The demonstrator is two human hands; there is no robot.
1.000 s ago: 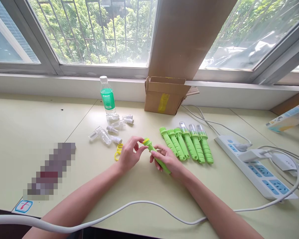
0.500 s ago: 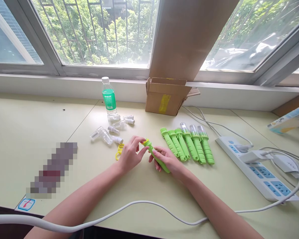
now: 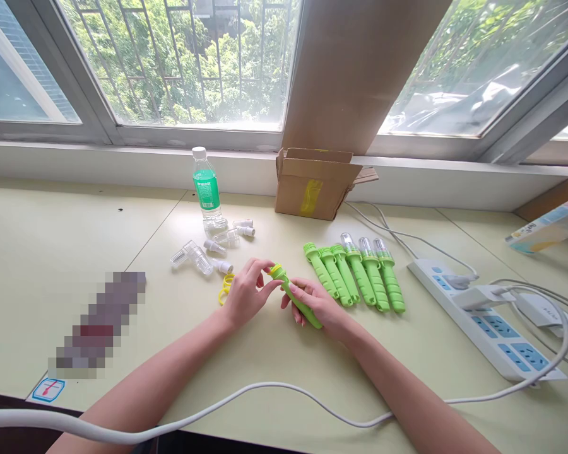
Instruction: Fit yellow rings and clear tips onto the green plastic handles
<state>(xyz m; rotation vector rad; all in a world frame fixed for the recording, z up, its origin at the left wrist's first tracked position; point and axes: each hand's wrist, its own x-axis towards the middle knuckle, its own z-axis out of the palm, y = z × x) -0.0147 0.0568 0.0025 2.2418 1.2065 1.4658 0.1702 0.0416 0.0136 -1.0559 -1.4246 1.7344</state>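
Observation:
My right hand (image 3: pixel 319 306) is wrapped around a green ribbed flashlight handle (image 3: pixel 307 310), tilted with its threaded end up and to the left. At that end my left hand (image 3: pixel 246 291) pinches a yellow ring (image 3: pixel 276 268) around the threads, thumb below and fingers above. Two or so loose yellow rings (image 3: pixel 224 290) lie just left of my left hand, partly hidden by it. Several clear plastic caps (image 3: pixel 199 257) and white-ended pieces (image 3: pixel 223 265) lie beyond them. To the right is a row of green handles (image 3: pixel 329 277), some topped with clear caps (image 3: pixel 365 247).
A bottle with a green label (image 3: pixel 206 189) stands at the back, left of an open cardboard box (image 3: pixel 312 186). At right is a white power strip (image 3: pixel 483 321) with plugs and cables. A white cable (image 3: pixel 265 386) crosses the front. A blurred-out object (image 3: pixel 101 325) lies at left.
The yellow ring now shows more evenly around the handle's end, and my left fingers have shifted slightly. My right hand keeps its hold; the whole view has drifted a little.

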